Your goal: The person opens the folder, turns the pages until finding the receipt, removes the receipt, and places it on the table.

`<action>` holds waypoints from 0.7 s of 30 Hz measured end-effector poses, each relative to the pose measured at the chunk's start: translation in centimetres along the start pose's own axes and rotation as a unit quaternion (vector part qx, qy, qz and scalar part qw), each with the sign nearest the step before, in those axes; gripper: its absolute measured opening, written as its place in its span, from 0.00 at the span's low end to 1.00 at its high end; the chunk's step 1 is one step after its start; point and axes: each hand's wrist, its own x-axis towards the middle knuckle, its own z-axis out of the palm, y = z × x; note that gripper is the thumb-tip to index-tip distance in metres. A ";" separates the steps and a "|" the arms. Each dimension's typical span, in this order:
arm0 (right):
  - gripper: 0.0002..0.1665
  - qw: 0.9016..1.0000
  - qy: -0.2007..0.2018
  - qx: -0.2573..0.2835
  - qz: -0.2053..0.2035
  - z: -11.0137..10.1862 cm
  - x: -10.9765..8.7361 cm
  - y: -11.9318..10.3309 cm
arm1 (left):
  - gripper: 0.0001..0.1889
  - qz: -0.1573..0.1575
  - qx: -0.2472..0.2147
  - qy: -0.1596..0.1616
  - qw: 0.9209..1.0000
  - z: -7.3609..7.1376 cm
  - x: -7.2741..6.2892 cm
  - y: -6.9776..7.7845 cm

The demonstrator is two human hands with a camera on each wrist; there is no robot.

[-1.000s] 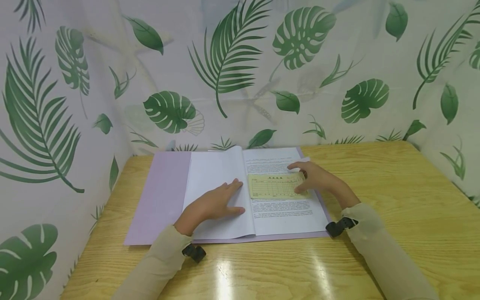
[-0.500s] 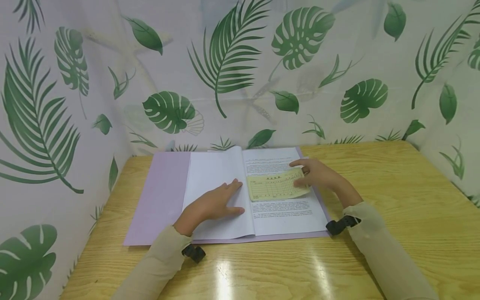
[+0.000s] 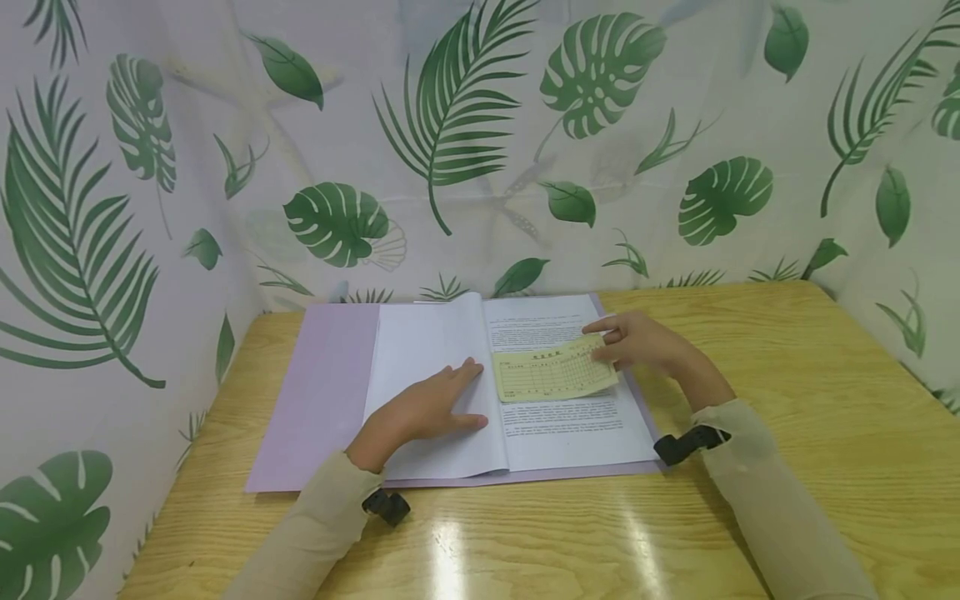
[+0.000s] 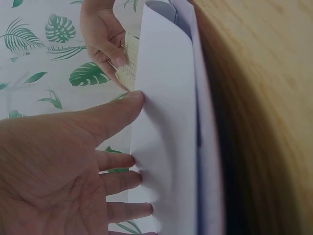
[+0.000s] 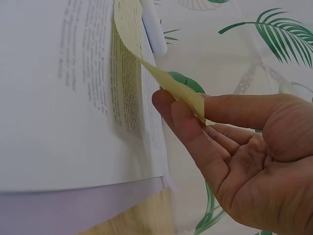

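Observation:
A pale yellow printed form slip [image 3: 551, 375] lies over the right-hand printed page [image 3: 562, 442] of an open purple folder [image 3: 330, 367]. My right hand [image 3: 641, 343] pinches the slip's right end between thumb and fingers. In the right wrist view that end of the yellow slip [image 5: 176, 90] bends up off the page. My left hand [image 3: 423, 408] rests with spread fingers on the turned white sheets [image 3: 450, 333] at the left. The left wrist view shows its thumb and fingertips [image 4: 134, 100] touching the white sheet [image 4: 164, 122], which curls at its far end.
The folder lies on a wood-grain table [image 3: 787, 400]. Behind and beside the table hangs a white cloth [image 3: 480, 208] with green leaf prints. Black bands with small boxes [image 3: 386, 506] sit on both wrists, over beige sleeves [image 3: 780, 500].
My right hand has taken hold of the slip's right end and lifted it, so that the slip curves up from the page. The left hand has stayed in place.

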 end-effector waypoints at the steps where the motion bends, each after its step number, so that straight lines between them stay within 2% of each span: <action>1: 0.33 1.000 0.001 0.001 0.000 0.0 0.0 0.0 | 0.45 0.000 0.000 0.000 1.000 0.0 0.0 0.0; 13: 0.30 0.999 0.033 0.019 -0.004 -0.6 -0.1 -0.4 | 0.45 0.001 0.001 0.000 1.000 0.0 -0.1 0.1; 21: 0.27 0.998 0.059 0.010 -0.007 -1.4 -0.5 -0.5 | 0.45 0.003 0.003 -0.002 1.000 -0.2 -0.1 0.1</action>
